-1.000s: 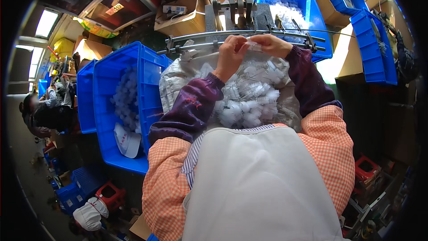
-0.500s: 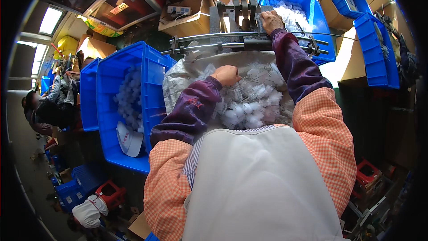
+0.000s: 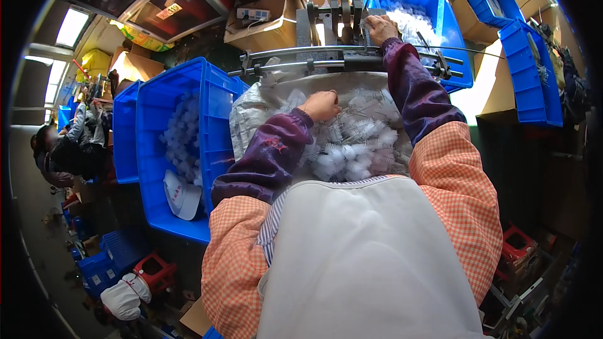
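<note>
My left hand [image 3: 321,106] hovers over or rests at the edge of a heap of small white and translucent brush-like pieces with bristles and thin wire stems [image 3: 358,132]. Its fingers are curled together; whatever they pinch is too small to make out. The heap lies on a pale plastic sheet [image 3: 251,110] in front of me. Farther off, my right hand [image 3: 381,28] is at the right side of a dark metal bench machine [image 3: 308,28], fingers bent and closed. What it grips there is hidden. Two metal rails [image 3: 282,55] run across the machine's near side.
To my left, a blue crate [image 3: 169,91] holds many white pieces and a white cap [image 3: 182,196]. Behind the machine stands another blue crate [image 3: 449,25] of white pieces. Cardboard boxes [image 3: 260,28] are at the back; more blue bins [image 3: 531,72] lie far right. People work at far left.
Almost nothing differs. My right hand has shifted very slightly at the machine; my left hand stays over the heap with its fingers slightly changed.
</note>
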The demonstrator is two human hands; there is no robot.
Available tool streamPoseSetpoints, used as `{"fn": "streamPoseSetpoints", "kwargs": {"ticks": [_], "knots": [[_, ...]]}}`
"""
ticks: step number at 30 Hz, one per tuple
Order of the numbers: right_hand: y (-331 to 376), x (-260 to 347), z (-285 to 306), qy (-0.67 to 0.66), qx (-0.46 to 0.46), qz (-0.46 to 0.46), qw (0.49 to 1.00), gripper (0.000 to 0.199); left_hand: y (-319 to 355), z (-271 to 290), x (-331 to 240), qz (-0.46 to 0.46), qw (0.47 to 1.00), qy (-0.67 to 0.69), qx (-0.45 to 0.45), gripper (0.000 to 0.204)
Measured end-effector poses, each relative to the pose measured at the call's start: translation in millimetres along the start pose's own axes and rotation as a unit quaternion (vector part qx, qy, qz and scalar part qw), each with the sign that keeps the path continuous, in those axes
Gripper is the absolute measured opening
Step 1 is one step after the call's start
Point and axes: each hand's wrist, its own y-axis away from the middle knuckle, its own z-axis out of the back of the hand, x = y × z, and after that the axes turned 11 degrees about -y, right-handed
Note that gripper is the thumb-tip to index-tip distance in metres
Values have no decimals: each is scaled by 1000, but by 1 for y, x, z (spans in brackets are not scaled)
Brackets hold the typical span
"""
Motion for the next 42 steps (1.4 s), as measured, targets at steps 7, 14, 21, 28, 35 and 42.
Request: {"fn": "streamPoseSetpoints", "kwargs": {"ticks": [7, 14, 21, 28, 35, 42], "knots": [[13, 1, 14, 142, -7, -122, 982, 31, 5, 6, -7, 27, 999, -31, -36, 32], [21, 13, 9, 81, 7, -104, 991, 36, 12, 23, -26, 21, 999, -23, -30, 27], [16, 56, -14, 90, -9, -48, 995, 29, 12, 18, -27, 12, 1000, -8, -20, 26], [20, 45, -4, 118, -15, -42, 992, 28, 8, 12, -19, -50, 985, 43, -161, 18], [12, -7, 13, 71, 22, -85, 994, 28, 12, 40, -35, -126, 938, 168, -277, 15], [-7, -18, 64, 180, 12, -140, 974, 28, 5, 39, -38, -112, 877, 344, -318, 13]]}}
